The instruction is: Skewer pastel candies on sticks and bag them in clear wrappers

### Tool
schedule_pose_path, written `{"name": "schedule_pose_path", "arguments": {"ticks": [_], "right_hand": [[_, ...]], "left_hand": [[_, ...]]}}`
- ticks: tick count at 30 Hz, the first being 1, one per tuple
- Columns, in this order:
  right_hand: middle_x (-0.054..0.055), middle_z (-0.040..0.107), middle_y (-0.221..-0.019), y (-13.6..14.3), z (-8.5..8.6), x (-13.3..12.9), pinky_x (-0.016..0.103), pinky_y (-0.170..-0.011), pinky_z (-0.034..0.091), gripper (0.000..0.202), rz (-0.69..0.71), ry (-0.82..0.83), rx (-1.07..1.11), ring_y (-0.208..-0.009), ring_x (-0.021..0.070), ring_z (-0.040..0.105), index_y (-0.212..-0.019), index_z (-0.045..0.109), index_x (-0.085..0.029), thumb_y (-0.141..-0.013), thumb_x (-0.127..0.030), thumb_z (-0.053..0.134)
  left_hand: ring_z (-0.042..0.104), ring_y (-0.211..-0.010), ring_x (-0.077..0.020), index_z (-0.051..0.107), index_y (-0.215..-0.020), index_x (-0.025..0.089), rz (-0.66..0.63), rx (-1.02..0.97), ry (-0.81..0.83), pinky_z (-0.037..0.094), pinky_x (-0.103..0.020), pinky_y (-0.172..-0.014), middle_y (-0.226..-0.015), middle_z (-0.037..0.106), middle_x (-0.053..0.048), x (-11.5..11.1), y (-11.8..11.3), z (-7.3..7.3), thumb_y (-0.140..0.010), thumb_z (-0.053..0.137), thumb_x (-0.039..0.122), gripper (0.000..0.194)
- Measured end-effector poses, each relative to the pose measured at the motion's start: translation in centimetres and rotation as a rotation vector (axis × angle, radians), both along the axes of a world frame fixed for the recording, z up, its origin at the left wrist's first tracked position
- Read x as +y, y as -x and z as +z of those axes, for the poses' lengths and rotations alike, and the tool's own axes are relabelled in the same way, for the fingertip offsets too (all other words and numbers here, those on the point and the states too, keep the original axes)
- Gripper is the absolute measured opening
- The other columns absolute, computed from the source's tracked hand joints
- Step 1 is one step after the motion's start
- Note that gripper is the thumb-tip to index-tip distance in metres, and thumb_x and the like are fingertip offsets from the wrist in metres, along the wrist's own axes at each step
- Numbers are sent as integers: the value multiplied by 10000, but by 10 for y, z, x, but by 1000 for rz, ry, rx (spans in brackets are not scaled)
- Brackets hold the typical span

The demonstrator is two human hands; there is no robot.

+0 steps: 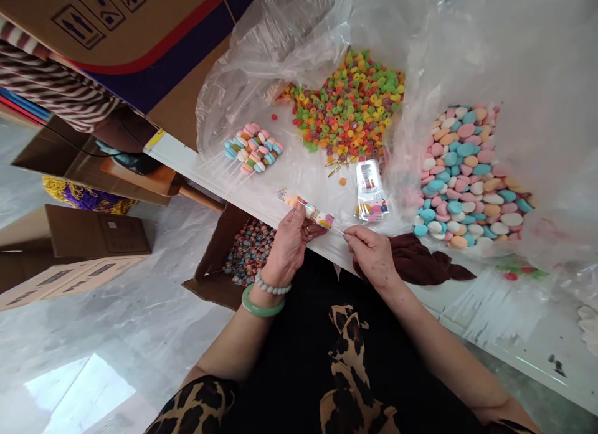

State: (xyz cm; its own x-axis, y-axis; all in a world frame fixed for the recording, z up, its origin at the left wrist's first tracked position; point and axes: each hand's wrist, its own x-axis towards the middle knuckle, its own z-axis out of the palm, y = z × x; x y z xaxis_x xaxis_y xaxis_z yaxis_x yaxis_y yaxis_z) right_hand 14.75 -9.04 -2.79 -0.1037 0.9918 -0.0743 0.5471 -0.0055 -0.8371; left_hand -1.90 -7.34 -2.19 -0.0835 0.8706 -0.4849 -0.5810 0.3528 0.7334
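My left hand (pixel 290 242) grips a narrow printed packet (pixel 308 210) with candy inside, at the near edge of the white table (pixel 490 316). My right hand (pixel 371 250) pinches a thin string or stick (pixel 336 229) that runs into the packet's end. Just beyond the hands lies a pile of small printed wrappers (pixel 371 191). A heap of small ring-shaped candies (pixel 350 107) in green, orange and yellow sits further back. A big heap of pastel oval candies (pixel 467 172) lies to the right, and a small cluster of the same (pixel 253 147) to the left.
Clear plastic sheeting (pixel 490 48) covers the table and billows up behind the candies. A dark brown cloth (pixel 420 263) lies at the table edge. On the floor stands an open cardboard box (pixel 243 250) with filled candy pieces, with more cartons (pixel 70 247) on the left.
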Motion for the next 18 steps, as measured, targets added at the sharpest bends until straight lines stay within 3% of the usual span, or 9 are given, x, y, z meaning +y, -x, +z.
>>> {"name": "schedule_pose_path", "arguments": {"ticks": [3,6,11,14,16,18], "right_hand": [[-20,585,-613,6,4,0,255,-620,410,211,15,0,6,-601,148,549,-768,661,-227,-878,-310,503],[-10,600,-656,10,6,-2,256,-646,427,213,79,-8,33,-631,148,562,-794,656,-228,-887,-294,476],[-19,626,-687,5,1,-7,258,-628,468,179,116,95,111,-610,147,590,-894,670,-243,-841,-241,499],[-42,625,-651,11,-2,-7,271,-642,495,352,31,112,149,-583,153,599,-1152,631,-257,-824,-219,510],[-31,677,-726,16,-3,-5,281,-677,513,471,42,85,137,-617,157,625,-1297,566,-264,-834,-206,500],[9,728,-875,18,-2,-5,293,-732,523,439,84,7,71,-716,171,665,-1286,594,-261,-867,-206,474]], "left_hand": [[679,-715,-153,622,-928,155,-34,-27,-59,564,-315,-739,-806,695,-22,-1,-4,2,-670,833,410,420],[638,-636,-114,624,-968,159,-66,-3,-43,521,-238,-632,-770,678,6,-3,-4,4,-593,876,263,464],[481,-445,-42,625,-983,149,-126,22,-22,357,-175,-451,-645,608,42,-3,2,-1,-580,876,224,481],[388,-417,-9,632,-949,143,-112,-63,-7,305,-164,-423,-642,572,56,-1,-3,-3,-580,872,196,444],[313,-408,4,641,-870,125,-149,-165,19,259,-160,-405,-602,516,67,0,-9,-2,-606,855,199,348],[295,-417,0,653,-818,113,-198,-251,57,255,-163,-407,-573,476,69,0,-13,1,-626,843,211,287]]}}
